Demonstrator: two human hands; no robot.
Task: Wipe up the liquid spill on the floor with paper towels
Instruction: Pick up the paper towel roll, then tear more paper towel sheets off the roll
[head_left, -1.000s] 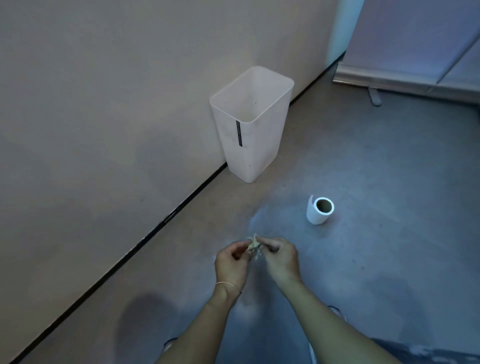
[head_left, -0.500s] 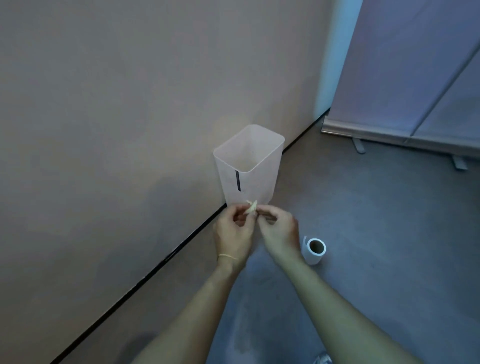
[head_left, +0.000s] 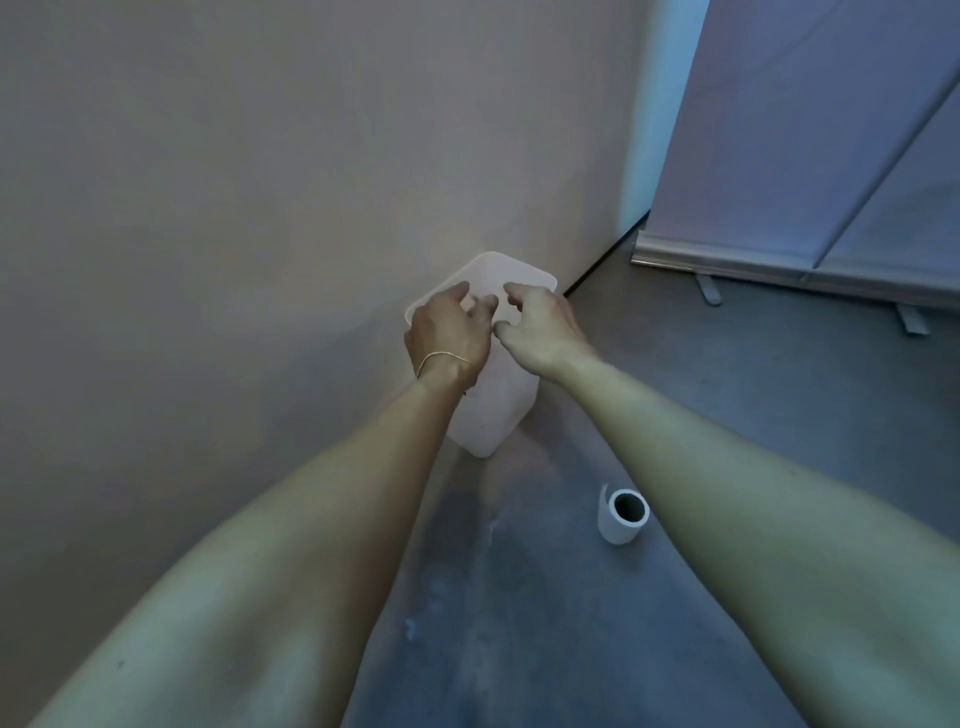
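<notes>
Two hands hang over a bin and that's pretty much the whole scene. Going from the left: a plain wall (head_left: 208, 260) fills that side, and the white plastic bin (head_left: 493, 415) is tucked right up against it, which I guess keeps it out of the walkway.

The left hand (head_left: 449, 332), with a thin bracelet (head_left: 441, 357) on the wrist, sits over the bin's open mouth. Its grip is loose, with the fingers spread and nothing in them that I can see. The right hand (head_left: 545, 327) is just beside it over the same opening, also with a relaxed, empty grip. The two fingertips are near each other but not touching. Holding both hands right above the opening makes sense if you're binning a used sheet so nothing wet lands back on the floor (head_left: 779, 415). That's only my read though, since no wad shows anywhere and the inside of the bin is hidden behind the hands.

Between the forearms there's a pale streaky patch (head_left: 480, 597) on the grey floor. I can't tell if it's damp or just smeared dry.

The paper towel roll (head_left: 623, 517) is on the floor, nearer than the bin and just left of the right forearm. It's white and short, standing on end with the dark core facing up and a loose tail of sheet sticking up on its left side. It looks like an easy reach for another sheet.

Far right is a banner stand (head_left: 779, 265), well apart from everything.
</notes>
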